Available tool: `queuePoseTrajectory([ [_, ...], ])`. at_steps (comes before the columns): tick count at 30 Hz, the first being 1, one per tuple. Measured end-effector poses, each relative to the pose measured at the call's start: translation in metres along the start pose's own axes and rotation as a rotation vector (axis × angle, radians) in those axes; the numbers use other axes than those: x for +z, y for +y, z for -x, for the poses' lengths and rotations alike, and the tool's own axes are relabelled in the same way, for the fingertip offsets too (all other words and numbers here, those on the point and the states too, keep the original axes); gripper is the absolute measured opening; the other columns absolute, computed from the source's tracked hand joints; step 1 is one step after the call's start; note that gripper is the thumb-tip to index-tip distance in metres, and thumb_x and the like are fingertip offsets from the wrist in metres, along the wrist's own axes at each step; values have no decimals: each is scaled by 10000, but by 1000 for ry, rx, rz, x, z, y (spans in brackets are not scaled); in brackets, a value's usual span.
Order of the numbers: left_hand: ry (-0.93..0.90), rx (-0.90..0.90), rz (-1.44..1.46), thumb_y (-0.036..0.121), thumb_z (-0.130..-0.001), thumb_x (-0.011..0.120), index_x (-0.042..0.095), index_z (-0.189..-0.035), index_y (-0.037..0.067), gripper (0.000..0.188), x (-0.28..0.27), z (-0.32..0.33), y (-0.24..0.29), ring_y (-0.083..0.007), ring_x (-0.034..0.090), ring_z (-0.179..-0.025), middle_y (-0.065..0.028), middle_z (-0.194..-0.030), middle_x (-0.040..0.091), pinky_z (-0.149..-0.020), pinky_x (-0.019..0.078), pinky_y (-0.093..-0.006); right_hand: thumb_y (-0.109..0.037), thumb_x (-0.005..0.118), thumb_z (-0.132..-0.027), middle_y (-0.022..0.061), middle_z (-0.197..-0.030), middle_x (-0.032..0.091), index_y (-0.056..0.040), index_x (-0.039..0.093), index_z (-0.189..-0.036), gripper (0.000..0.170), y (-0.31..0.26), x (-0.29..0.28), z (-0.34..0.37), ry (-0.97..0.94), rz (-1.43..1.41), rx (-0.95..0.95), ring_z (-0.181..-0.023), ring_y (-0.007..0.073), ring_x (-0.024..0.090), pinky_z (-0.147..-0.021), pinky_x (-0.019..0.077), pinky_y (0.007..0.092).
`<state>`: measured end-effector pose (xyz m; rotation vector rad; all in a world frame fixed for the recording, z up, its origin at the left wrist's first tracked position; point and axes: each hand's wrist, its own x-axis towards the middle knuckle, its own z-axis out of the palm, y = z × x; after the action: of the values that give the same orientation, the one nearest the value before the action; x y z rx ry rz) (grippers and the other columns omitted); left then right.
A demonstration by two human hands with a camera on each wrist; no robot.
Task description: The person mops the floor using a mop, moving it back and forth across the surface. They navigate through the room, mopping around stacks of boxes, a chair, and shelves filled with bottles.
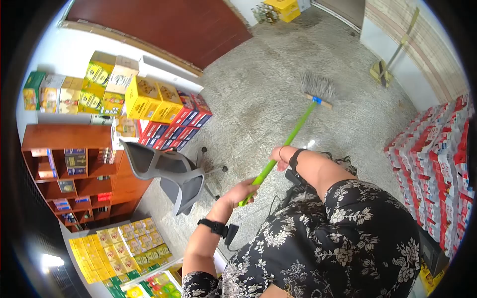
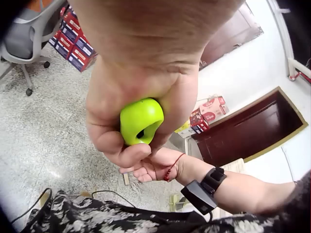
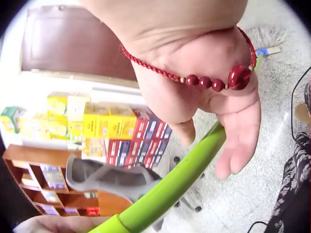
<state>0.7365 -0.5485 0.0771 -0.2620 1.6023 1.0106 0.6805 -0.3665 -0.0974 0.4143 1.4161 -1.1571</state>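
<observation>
A mop with grey strands [image 1: 319, 85], a blue joint and a long green handle [image 1: 301, 125] slants across the head view, its strands on the floor. My left hand [image 1: 239, 192] grips the handle near its top end; in the left wrist view the fingers curl round the hollow green end cap [image 2: 141, 119]. Farther down the handle is my right hand [image 1: 281, 155]. In the right wrist view the handle runs between its thumb and loosely extended fingers [image 3: 238, 145]. A red beaded bracelet [image 3: 206, 82] circles the right wrist.
A grey office chair [image 1: 179, 176] stands left, before a wooden shelf [image 1: 124, 171] and stacked yellow and red boxes [image 1: 154, 102]. Wrapped red-and-white packs [image 1: 437, 164] are piled at right. Another long-handled tool [image 1: 397, 52] leans on the wall. Bottles [image 1: 265, 13] stand at the back.
</observation>
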Motion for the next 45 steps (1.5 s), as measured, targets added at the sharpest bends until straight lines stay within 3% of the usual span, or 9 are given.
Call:
queuePoseTrajectory([
  [7,65,-66,202,185,-861,514,345,-1303,74,486,-5,103,-143,-94,432,-527,-21,-731,460,-455,389,-214,-346,437,-874,249,-902,612,74,471,-1113,485,1,141,1,-298,258,13,-704,283,639,-625,541,354],
  [9,70,-61,268,179,-861,511,344,-1304,74,485,4,117,-173,-94,426,-525,-20,-729,457,-456,388,-213,-390,431,-875,259,-924,603,53,294,-1265,606,5,164,-2,-404,338,107,-719,288,633,-645,537,365],
  [16,57,-25,343,147,-861,495,347,-1299,64,470,22,117,-156,-97,432,-551,-17,-726,452,-453,389,-215,-436,427,-863,292,-1028,555,92,379,-1202,629,-4,153,5,-380,267,187,-860,344,612,-737,520,384],
  [20,74,-19,344,143,-865,485,366,-1272,47,434,23,92,-106,-105,439,-513,-24,-703,463,-433,383,-215,-472,420,-854,302,-1056,537,92,344,-1227,680,-24,92,4,-427,300,142,-926,344,592,-776,505,376],
  [25,65,5,311,152,-871,476,378,-1244,40,402,23,25,-18,-111,439,-514,-44,-730,462,-430,390,-218,-491,468,-824,207,-973,614,72,443,-1173,664,-56,-10,9,-284,367,224,-744,194,644,-547,495,300],
  [26,64,6,300,152,-871,476,378,-1244,40,402,22,7,3,-111,439,-514,-44,-730,462,-430,390,-218,-489,418,-847,264,-1000,581,75,421,-1191,661,-60,-29,17,-173,386,140,-892,310,607,-759,501,377],
  [33,59,41,222,210,-874,462,431,-1105,42,287,27,-120,177,-115,452,-498,-55,-767,470,-417,392,-225,-274,472,-823,157,-955,628,16,516,-1119,416,-106,-190,51,219,836,-116,-804,249,625,-719,490,385],
  [36,72,81,191,217,-861,460,430,-1041,57,243,28,-170,246,-119,463,-482,-57,-757,481,-400,378,-227,-182,465,-810,123,-920,637,-15,578,-1038,304,-122,-260,68,415,652,-72,-772,223,623,-708,487,376],
  [45,93,86,229,231,-878,462,397,-1194,12,390,12,-242,349,-136,464,-531,-82,-778,475,-457,416,-239,-187,494,-777,124,-1016,616,-85,640,-998,283,-161,-392,28,476,666,-52,-920,297,595,-797,480,409],
])
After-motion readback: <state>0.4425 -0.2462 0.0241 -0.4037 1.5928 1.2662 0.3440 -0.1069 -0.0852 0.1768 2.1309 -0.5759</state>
